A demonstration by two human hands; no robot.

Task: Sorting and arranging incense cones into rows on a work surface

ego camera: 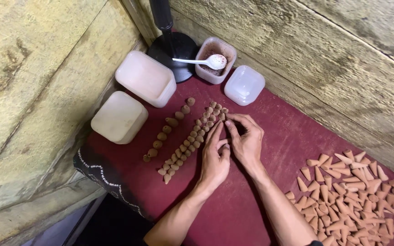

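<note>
Small tan clay cones stand in rows (192, 139) on a dark red cloth (251, 200). A separate single line of rounder cones (167, 127) runs to their left. My left hand (215, 157) rests beside the rows, fingers stretched toward the far end. My right hand (245, 136) is next to it, thumb and fingertips pinching at a cone at the top of the rows. Whether a cone sits between the fingers is not clear. A loose pile of cones (349, 196) lies at the right, near my right forearm.
Two closed white plastic boxes (133, 98) stand at the left. An open tub of reddish powder (215, 59) holds a white spoon (201, 60); a small lid (244, 84) lies beside it. A black stand base (174, 48) sits in the corner. Rough wooden walls enclose the cloth.
</note>
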